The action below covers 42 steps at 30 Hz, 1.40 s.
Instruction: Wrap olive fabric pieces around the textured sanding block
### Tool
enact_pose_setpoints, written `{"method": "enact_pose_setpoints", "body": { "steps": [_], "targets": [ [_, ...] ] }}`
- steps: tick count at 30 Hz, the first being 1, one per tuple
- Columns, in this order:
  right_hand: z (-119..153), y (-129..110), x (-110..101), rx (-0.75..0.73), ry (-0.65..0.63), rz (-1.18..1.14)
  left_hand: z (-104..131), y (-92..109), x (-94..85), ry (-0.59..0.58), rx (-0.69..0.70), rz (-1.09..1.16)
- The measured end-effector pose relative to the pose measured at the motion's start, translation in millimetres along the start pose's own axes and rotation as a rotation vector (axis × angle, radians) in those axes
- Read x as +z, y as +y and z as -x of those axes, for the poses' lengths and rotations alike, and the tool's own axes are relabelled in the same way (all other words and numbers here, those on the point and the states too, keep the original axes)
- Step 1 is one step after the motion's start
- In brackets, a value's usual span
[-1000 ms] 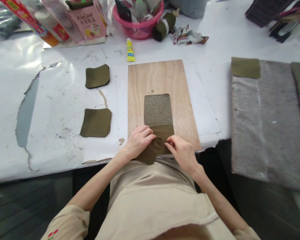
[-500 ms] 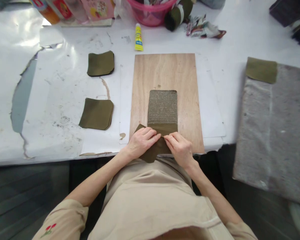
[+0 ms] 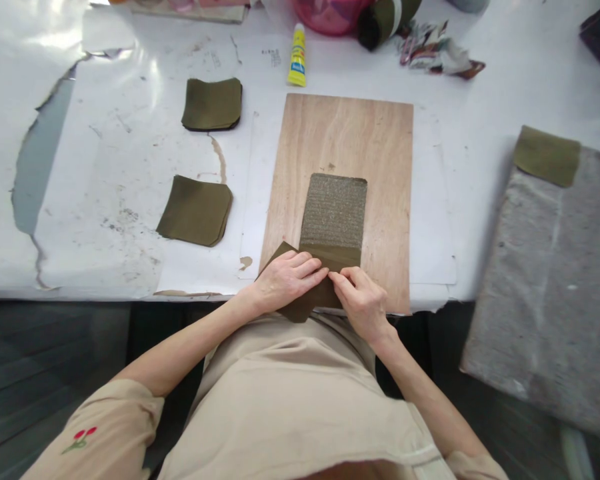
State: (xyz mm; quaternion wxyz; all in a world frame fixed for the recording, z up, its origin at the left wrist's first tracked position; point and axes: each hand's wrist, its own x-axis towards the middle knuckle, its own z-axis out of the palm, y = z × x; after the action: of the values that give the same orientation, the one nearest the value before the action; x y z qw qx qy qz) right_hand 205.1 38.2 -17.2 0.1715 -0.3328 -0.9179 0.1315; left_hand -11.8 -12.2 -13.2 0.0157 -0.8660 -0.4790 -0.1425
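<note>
My left hand (image 3: 291, 279) lies across a dark olive fabric piece (image 3: 300, 311) at the table's front edge, fingers together and closed on it. Close beside it, my right hand (image 3: 361, 297) pinches the olive fabric between thumb and forefinger. The fingertips of both hands nearly meet. Just beyond them, a ribbed grey-green patch (image 3: 334, 210) lies flat on a plywood board (image 3: 347, 133), its near end joining a plain olive strip (image 3: 337, 255). My hands hide part of the fabric, and I cannot tell how its layers are joined.
Two stacks of olive fabric pieces, a far stack (image 3: 212, 104) and a near stack (image 3: 196, 211), lie left. Behind the board are a yellow glue tube (image 3: 298, 59), pink basket (image 3: 330, 13), dark roll (image 3: 387, 23) and crumpled wrapper (image 3: 443, 50). Grey felt (image 3: 545, 280) with an olive piece stands right.
The view has shifted and turned slightly, so the table things sit differently in the picture. Both hands keep nearly the same hold on the fabric, fingertips slightly shifted.
</note>
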Motion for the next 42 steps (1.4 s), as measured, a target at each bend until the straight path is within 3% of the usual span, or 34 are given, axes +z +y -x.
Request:
{"method": "enact_pose_setpoints", "body": {
  "steps": [22,34,42],
  "targets": [
    [10.0,2.5,-4.2,0.075,0.011,-0.064,-1.3,-0.9,-4.5,-0.009,0.023,0.032],
    [8.5,0.2,-4.9,0.166,0.001,-0.146,-5.2,7.2,-14.5,-0.188,0.005,-0.009],
    [-6.8,-6.5,-18.2,0.285,-0.043,-0.303,3.0,14.7,-17.0,-0.157,-0.039,-0.020]
  ]
}}
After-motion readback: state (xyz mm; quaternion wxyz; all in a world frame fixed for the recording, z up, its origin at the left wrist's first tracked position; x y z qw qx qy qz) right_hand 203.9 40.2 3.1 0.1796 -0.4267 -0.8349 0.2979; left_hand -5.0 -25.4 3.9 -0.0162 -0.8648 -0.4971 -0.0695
